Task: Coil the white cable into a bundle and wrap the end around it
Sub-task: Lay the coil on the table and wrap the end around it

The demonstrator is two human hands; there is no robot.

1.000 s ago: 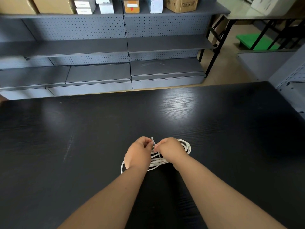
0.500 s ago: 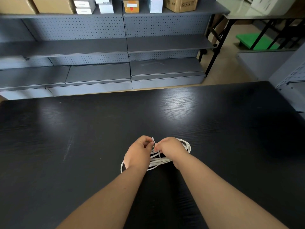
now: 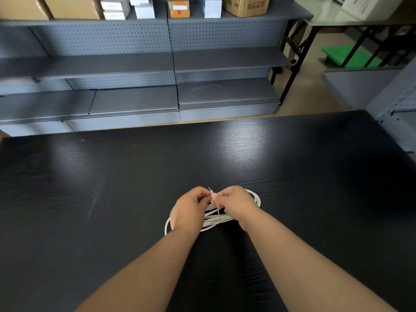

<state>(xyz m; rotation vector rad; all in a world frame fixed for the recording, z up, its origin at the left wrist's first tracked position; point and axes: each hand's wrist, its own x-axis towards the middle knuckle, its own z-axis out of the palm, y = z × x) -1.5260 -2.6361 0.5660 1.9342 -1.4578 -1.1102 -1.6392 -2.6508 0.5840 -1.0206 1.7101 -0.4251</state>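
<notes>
Done: white cable (image 3: 225,219) is coiled.
Hands: end (image 3: 210,190) is pinched above the coil by left hand (image 3: 188,209) and right hand (image 3: 236,204).
Left: wrapping is judged unfinished.

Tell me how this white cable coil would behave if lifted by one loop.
Probably floppy: the white cable lies in thin loose loops on the table, which would likely sag. Probably light, being so thin. It may stay bundled only mid-coil, where the left hand and right hand pinch it.
</notes>
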